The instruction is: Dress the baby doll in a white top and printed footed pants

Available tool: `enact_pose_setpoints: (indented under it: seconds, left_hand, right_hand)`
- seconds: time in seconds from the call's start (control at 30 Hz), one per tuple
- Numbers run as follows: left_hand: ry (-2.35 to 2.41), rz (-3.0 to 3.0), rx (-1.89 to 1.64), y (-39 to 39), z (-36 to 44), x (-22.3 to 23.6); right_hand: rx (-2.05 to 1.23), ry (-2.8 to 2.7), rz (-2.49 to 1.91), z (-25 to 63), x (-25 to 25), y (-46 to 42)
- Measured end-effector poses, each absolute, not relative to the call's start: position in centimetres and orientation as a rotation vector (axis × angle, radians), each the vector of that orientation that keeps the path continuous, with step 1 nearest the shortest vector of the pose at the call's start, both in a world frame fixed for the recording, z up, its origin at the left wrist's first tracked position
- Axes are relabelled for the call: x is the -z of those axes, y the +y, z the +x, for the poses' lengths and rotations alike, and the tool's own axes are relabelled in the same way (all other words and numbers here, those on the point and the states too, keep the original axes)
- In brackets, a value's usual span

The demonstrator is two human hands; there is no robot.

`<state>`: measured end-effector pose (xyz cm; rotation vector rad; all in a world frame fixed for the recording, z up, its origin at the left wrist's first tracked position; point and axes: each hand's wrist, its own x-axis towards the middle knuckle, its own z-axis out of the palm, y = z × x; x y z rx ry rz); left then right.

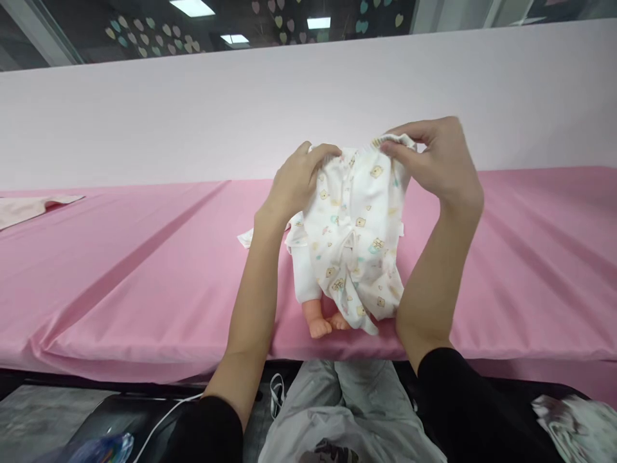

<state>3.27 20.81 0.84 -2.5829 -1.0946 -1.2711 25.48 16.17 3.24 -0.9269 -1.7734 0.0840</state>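
Note:
A baby doll lies on the pink table cover point(144, 270), its bare feet point(325, 321) pointing toward me at the near edge. White printed baby trousers point(357, 238) cover its legs and body. My left hand point(296, 180) grips the left side of the waistband with curled fingers. My right hand point(436, 161) pinches the ribbed waistband at the right, lifting it above the doll. The doll's head and upper body are hidden behind the cloth.
A pale pink cloth point(29, 207) lies at the far left of the table. A white wall panel point(193, 109) rises behind the table. Below the near edge are my grey-trousered legs point(337, 405), a dark bag with a white cable point(125, 418) and crumpled plastic point(573, 415).

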Motion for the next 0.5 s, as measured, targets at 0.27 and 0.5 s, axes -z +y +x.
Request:
enact_pose_setpoints:
  seconds: [0.27, 0.5]
  left_hand:
    - [-1.344, -2.681, 1.004, 20.8, 3.3, -0.2]
    - [-1.223, -2.739, 0.934, 20.6, 3.6, -0.2]
  right_hand:
    - [0.067, -1.920, -1.201, 24.8, -2.1, 19.2]
    - [0.085, -1.774, -1.320, 25.2, -2.1, 19.0]
